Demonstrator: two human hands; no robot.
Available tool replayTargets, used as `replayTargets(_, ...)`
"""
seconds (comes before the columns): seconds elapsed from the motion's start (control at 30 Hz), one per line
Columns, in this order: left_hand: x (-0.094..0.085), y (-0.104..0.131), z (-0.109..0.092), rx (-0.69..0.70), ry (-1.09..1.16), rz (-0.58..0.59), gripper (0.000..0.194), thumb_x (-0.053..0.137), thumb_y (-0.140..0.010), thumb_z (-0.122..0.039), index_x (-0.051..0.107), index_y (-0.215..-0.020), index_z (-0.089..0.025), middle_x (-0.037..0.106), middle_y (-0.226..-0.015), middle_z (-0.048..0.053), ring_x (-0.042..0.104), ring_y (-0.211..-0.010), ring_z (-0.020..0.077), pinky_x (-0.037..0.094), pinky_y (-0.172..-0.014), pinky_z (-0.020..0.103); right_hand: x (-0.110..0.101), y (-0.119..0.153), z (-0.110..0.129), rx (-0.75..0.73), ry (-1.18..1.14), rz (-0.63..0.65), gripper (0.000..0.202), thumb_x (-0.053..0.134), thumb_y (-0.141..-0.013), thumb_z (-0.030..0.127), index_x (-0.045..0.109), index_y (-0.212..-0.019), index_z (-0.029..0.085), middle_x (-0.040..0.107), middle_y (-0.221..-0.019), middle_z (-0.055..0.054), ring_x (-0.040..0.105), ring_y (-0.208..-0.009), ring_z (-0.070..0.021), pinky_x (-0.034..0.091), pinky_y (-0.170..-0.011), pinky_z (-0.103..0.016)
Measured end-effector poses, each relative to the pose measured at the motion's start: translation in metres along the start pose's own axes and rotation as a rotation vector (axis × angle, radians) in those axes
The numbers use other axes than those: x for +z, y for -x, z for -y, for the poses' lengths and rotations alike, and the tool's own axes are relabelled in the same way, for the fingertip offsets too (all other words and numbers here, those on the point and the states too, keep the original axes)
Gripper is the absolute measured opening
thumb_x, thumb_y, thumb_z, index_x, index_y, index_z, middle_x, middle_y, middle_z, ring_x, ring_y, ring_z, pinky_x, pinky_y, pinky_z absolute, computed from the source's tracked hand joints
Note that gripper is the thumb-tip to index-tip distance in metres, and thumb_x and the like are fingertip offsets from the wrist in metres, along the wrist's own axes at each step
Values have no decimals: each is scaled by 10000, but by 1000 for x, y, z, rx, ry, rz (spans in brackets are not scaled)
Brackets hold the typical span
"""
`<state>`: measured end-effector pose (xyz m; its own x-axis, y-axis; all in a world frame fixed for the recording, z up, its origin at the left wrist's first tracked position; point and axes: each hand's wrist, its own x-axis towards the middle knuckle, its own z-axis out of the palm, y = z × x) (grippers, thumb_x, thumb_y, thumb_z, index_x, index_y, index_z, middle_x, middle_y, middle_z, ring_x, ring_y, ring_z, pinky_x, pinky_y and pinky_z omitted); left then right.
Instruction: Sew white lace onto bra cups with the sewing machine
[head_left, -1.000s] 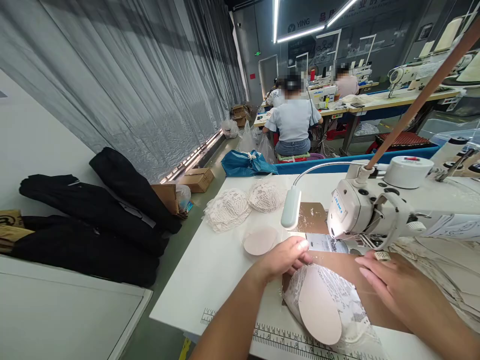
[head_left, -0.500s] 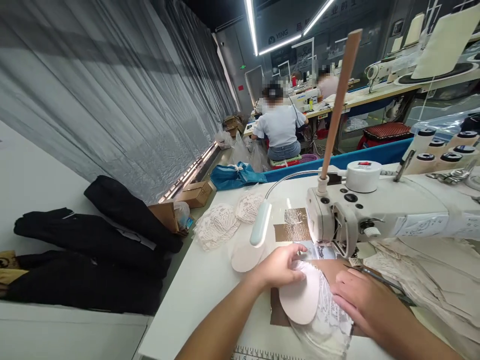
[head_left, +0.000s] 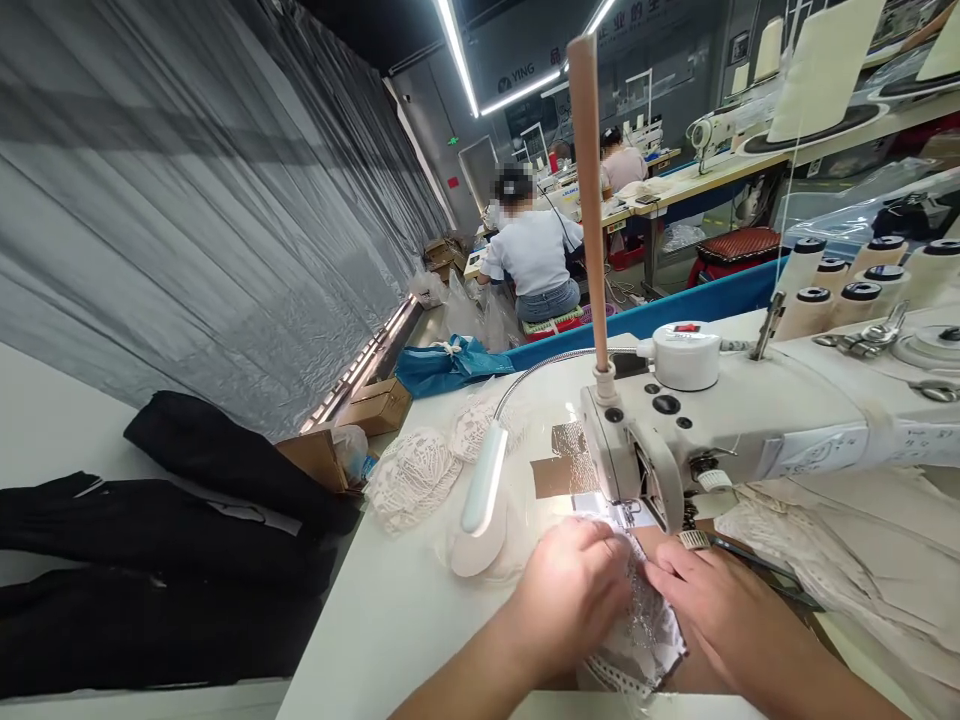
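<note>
A white sewing machine (head_left: 750,405) stands on the right of the white table (head_left: 375,600). White lace fabric (head_left: 652,630) lies just in front of its needle area. My left hand (head_left: 574,590) is closed over the upper left part of the lace, with fingers curled down; the pale oval pad is mostly hidden beneath it. My right hand (head_left: 712,600) rests at the right edge of the lace, its fingers together and pressing on the cloth. Dark scissors (head_left: 765,570) lie behind my right hand.
A small lamp (head_left: 484,480) hangs above a pale pad (head_left: 480,545). Lace pieces (head_left: 416,475) lie at the table's left. More lace fabric (head_left: 862,560) is heaped at the right, below thread spools (head_left: 802,265). A person (head_left: 532,250) sits farther back.
My left hand has curled down over the pad and lace, which have turned and moved nearer the needle. My right hand has shifted slightly toward the left hand. The head view has swung right.
</note>
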<state>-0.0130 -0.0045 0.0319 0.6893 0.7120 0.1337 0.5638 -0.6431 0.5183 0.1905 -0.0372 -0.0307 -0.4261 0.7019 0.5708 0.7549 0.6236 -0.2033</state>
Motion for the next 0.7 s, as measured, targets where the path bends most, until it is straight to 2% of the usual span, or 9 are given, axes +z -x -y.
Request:
replayTargets(0.1, 16, 4, 2, 40, -64, 14, 241, 467, -902, -184, 635, -1074, -179, 642, -1111, 101, 577, -983, 248, 487, -879, 384, 0, -6, 2, 22, 77, -32, 486, 424, -613, -35, 646, -958, 225, 681, -832, -28, 508, -557, -171, 418, -594, -322)
replayTargets(0.2, 21, -1, 13, 100, -98, -25, 290, 438, -909, -154, 629, -1126, -140, 644, -1154, 115, 581, -1032, 248, 483, -936, 391, -4, -14, 4, 20, 147, -49, 469, 421, -603, -52, 646, -915, 216, 702, -813, -26, 486, -499, -166, 395, -535, -324)
replayTargets(0.33, 19, -12, 29, 186, -88, -34, 301, 425, -926, -165, 642, -1128, -116, 659, -1146, 132, 604, -1024, 235, 475, -976, 380, -3, -18, 4, 31, 195, -24, 433, 425, -618, -49, 655, -887, 201, 718, -826, -40, 572, -563, -186, 427, -532, -325)
replayTargets(0.47, 18, -18, 41, 230, -73, -12, 320, 451, -920, -188, 630, -1182, -138, 650, -1185, 145, 601, -1067, 247, 476, -972, 398, 2, -15, 2, 60, 181, 40, 448, 441, -582, -37, 666, -885, 203, 728, -885, -40, 624, -643, -194, 444, -534, -310)
replayTargets(0.57, 15, -19, 45, 250, -89, -5, 328, 469, -904, -176, 631, -1188, -142, 654, -1183, 143, 594, -1075, 253, 476, -959, 401, 4, -13, 1, 71, 168, 52, 496, 439, -562, -35, 676, -927, 201, 724, -906, -43, 592, -590, -179, 404, -489, -303)
replayTargets(0.7, 5, -21, 45, 256, -140, 43, 289, 480, -891, -173, 653, -1117, -120, 658, -1156, 131, 589, -998, 239, 491, -875, 343, 4, -7, 2, 56, 81, 53, 525, 438, -550, 14, 681, -967, 223, 713, -946, -52, 497, -481, -159, 346, -455, -308)
